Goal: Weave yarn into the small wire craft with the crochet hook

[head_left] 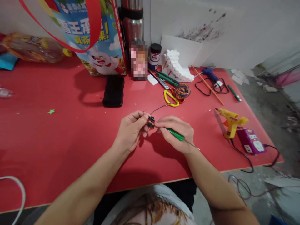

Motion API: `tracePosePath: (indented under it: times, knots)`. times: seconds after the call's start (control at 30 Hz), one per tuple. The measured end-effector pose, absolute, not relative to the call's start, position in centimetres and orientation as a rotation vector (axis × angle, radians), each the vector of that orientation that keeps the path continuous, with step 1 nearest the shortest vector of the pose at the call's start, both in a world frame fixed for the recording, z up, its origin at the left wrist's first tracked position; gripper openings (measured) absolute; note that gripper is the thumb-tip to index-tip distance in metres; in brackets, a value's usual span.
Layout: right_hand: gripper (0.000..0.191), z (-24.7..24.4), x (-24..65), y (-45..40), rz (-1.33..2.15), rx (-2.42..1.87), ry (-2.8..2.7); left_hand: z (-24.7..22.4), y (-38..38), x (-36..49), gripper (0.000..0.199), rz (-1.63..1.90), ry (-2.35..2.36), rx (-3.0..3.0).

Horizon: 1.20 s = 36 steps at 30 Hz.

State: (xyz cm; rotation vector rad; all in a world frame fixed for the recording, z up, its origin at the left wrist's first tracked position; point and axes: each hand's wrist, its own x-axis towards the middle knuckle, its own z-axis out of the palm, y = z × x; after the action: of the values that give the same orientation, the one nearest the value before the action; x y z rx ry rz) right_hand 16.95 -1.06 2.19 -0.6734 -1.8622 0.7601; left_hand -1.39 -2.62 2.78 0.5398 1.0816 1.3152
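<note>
My left hand (132,129) pinches a small dark multicoloured yarn piece (151,122) between thumb and fingers. My right hand (177,132) is closed on a green-handled crochet hook (175,134), its tip at the yarn piece. A thin strand of yarn (160,107) runs from the piece up toward the multicoloured yarn ball (182,91). The ball rests beside yellow-handled scissors (171,99) on the red table (70,140).
A black phone-like object (113,91) lies behind my left hand. Farther back stand a bag (100,47), a metal bottle (134,26) and a jar (154,57). At right are a yellow glue gun (231,122), a purple power box (252,142) and cords.
</note>
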Motion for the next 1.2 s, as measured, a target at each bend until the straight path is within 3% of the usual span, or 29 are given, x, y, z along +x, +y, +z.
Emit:
tracePosePath:
  times: [1.2]
  knots:
    - [0.016,1.0,17.2,-0.9,0.884,-0.744,-1.65,2.2,-2.9,-1.3,0.013,1.333,1.153,0.792]
